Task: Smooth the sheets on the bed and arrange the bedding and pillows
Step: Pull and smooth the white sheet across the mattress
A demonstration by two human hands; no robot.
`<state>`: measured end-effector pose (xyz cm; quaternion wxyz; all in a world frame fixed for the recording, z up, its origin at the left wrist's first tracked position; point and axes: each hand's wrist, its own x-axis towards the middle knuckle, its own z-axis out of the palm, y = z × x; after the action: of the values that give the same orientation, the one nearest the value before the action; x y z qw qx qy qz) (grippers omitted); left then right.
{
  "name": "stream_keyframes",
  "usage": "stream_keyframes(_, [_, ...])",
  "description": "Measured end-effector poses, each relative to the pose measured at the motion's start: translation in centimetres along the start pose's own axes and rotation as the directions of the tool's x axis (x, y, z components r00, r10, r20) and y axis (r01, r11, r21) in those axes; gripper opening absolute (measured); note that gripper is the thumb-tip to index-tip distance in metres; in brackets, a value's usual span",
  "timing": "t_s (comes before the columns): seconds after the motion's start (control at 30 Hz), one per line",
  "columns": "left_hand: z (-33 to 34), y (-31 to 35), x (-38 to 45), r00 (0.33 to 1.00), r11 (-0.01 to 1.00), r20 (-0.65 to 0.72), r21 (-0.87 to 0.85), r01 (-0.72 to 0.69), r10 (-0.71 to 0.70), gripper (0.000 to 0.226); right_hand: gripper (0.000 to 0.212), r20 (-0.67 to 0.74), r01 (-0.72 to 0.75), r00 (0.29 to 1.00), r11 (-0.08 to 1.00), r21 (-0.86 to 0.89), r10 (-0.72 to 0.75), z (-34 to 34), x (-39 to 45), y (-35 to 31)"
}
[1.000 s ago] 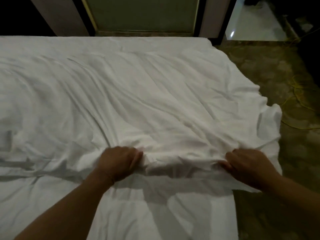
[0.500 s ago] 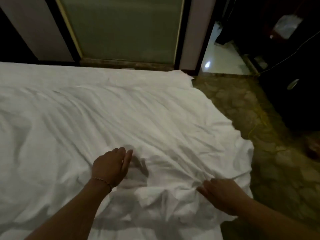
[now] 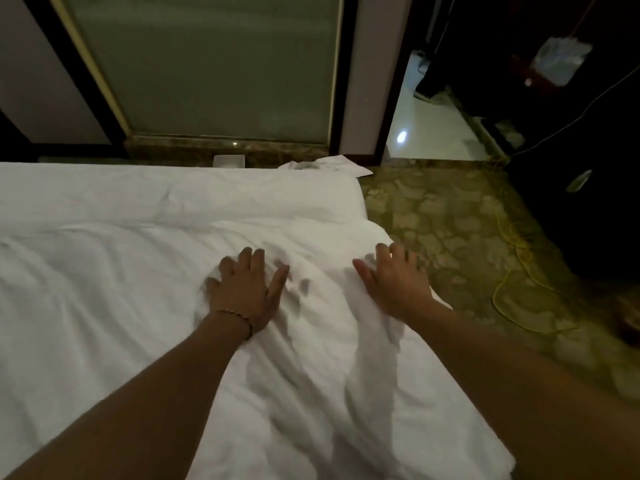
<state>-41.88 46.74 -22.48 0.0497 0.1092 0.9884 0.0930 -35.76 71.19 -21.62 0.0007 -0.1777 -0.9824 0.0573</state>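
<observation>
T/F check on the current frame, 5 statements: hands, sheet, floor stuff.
1. Both hands lie spread on the white sheet. True: the left hand and the right hand rest on it with straight fingers.
2. The right hand pinches a fold of the sheet. False: its fingers are straight and pinch nothing.
3. The left wrist wears a bracelet. True.
4. A yellow cable lies on the floor to the right of the bed. True.
5. The sheet is flat and free of wrinkles. False: creases run across it around and below both hands.
</observation>
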Motion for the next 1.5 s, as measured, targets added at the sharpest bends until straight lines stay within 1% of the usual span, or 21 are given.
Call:
stream_keyframes(0.03, [0.5, 0.9, 1.4, 1.000, 1.000, 0.002, -0.001, 0.022, -0.022, 0.072, 0.068, 0.038, -0.045, 0.998, 0.998, 0.039, 0.043, 0.8, 1.9, 0.4])
stream_keyframes(0.1, [1.0, 2.4, 3.6, 0.998, 0.998, 0.020, -0.026, 0.062, -0.062, 0.072, 0.077, 0.106, -0.081, 0.992, 0.996, 0.042, 0.076, 2.2, 4.6, 0.8])
stream_keyframes(0.17, [1.5, 3.8, 5.4, 0.994, 0.995, 0.066, -0.031, 0.094, -0.092, 0.073, 0.082, 0.173, -0.054, 0.984, 0.997, 0.060, 0.043, 3.1, 6.8, 1.2])
stream_keyframes(0.27, [2.3, 4.2, 7.2, 0.984, 0.990, 0.109, -0.008, 0.140, -0.138, 0.077, 0.077, 0.251, 0.030, 0.966, 0.991, 0.128, -0.062, 3.9, 9.2, 1.2])
stream_keyframes(0.33, [3.0, 4.1, 8.8, 0.976, 0.986, 0.147, -0.012, 0.165, -0.161, 0.080, 0.073, 0.281, 0.053, 0.955, 0.987, 0.154, -0.096, 4.2, 10.6, 1.3])
stream_keyframes(0.4, [3.4, 4.1, 9.9, 0.974, 0.982, 0.145, -0.038, 0.183, -0.175, 0.079, 0.072, 0.298, -0.001, 0.952, 0.973, 0.230, -0.069, 4.5, 11.7, 1.1])
stream_keyframes(0.5, [3.8, 4.3, 11.2, 0.983, 0.984, 0.088, -0.061, 0.166, -0.160, 0.067, 0.075, 0.316, -0.184, 0.946, 0.924, 0.336, 0.074, 4.8, 13.5, 1.2])
stream_keyframes(0.53, [3.9, 4.3, 11.4, 0.987, 0.984, 0.061, -0.087, 0.154, -0.149, 0.063, 0.075, 0.313, -0.207, 0.944, 0.927, 0.313, 0.105, 5.0, 14.1, 1.1])
stream_keyframes(0.6, [4.2, 4.3, 11.8, 0.989, 0.984, 0.045, -0.102, 0.143, -0.139, 0.062, 0.072, 0.251, -0.139, 0.965, 0.965, 0.222, 0.082, 5.1, 14.9, 0.9])
stream_keyframes(0.7, [4.5, 4.2, 13.0, 0.986, 0.982, 0.077, -0.107, 0.158, -0.150, 0.076, 0.058, 0.111, 0.054, 0.991, 0.983, 0.178, -0.075, 5.4, 15.4, 0.3])
stream_keyframes(0.73, [4.4, 4.2, 13.4, 0.984, 0.979, 0.084, -0.122, 0.164, -0.155, 0.080, 0.054, 0.070, 0.142, 0.986, 0.983, 0.116, -0.151, 5.6, 15.5, 0.3])
stream_keyframes(0.8, [4.3, 4.3, 13.9, 0.985, 0.981, 0.070, -0.103, 0.164, -0.157, 0.084, 0.049, 0.080, 0.262, 0.963, 0.965, -0.025, -0.259, 5.6, 15.7, 0.9])
stream_keyframes(0.87, [4.4, 4.7, 14.0, 0.986, 0.988, 0.071, -0.018, 0.155, -0.153, 0.086, 0.047, 0.110, 0.260, 0.961, 0.964, -0.061, -0.252, 5.0, 15.8, 2.3])
stream_keyframes(0.93, [4.6, 5.4, 14.0, 0.989, 0.987, 0.017, 0.068, 0.143, -0.144, 0.093, 0.048, 0.086, 0.275, 0.959, 0.960, -0.052, -0.270, 4.5, 16.2, 4.2])
stream_keyframes(1.0, [4.0, 6.6, 14.6, 0.992, 0.985, -0.027, 0.116, 0.130, -0.127, 0.093, 0.050, 0.063, 0.313, 0.949, 0.948, -0.055, -0.310, 3.4, 16.8, 6.0])
stream_keyframes(1.07, [2.6, 8.1, 15.8, 0.994, 0.989, -0.013, 0.104, 0.109, -0.108, 0.087, 0.053, 0.038, 0.352, 0.936, 0.932, -0.081, -0.350, 1.6, 17.6, 7.7])
stream_keyframes(1.17, [0.1, 10.6, 18.4, 0.995, 0.996, -0.048, 0.029, 0.088, -0.086, 0.079, 0.053, 0.076, 0.391, 0.920, 0.913, -0.121, -0.384, -2.0, 19.5, 9.3])
stream_keyframes(1.27, [-0.5, 12.0, 20.4, 0.986, 0.995, -0.133, -0.003, 0.097, -0.097, 0.069, 0.056, 0.062, 0.373, 0.928, 0.913, -0.167, -0.368, -4.2, 20.7, 10.2])
stream_keyframes(1.33, [0.5, 12.1, 20.1, 0.985, 0.995, -0.140, -0.017, 0.097, -0.099, 0.067, 0.057, 0.032, 0.322, 0.946, 0.935, -0.146, -0.321, -3.5, 20.3, 10.9])
stream_keyframes(1.43, [3.8, 11.1, 18.2, 0.994, 0.996, -0.063, -0.002, 0.086, -0.086, 0.061, 0.052, 0.074, 0.226, 0.972, 0.973, -0.042, -0.222, 0.8, 17.9, 10.9])
stream_keyframes(1.5, [5.9, 10.3, 16.8, 0.998, 0.998, -0.010, -0.040, 0.054, -0.054, 0.060, 0.048, 0.174, 0.144, 0.977, 0.985, -0.092, -0.126, 4.3, 16.1, 10.0])
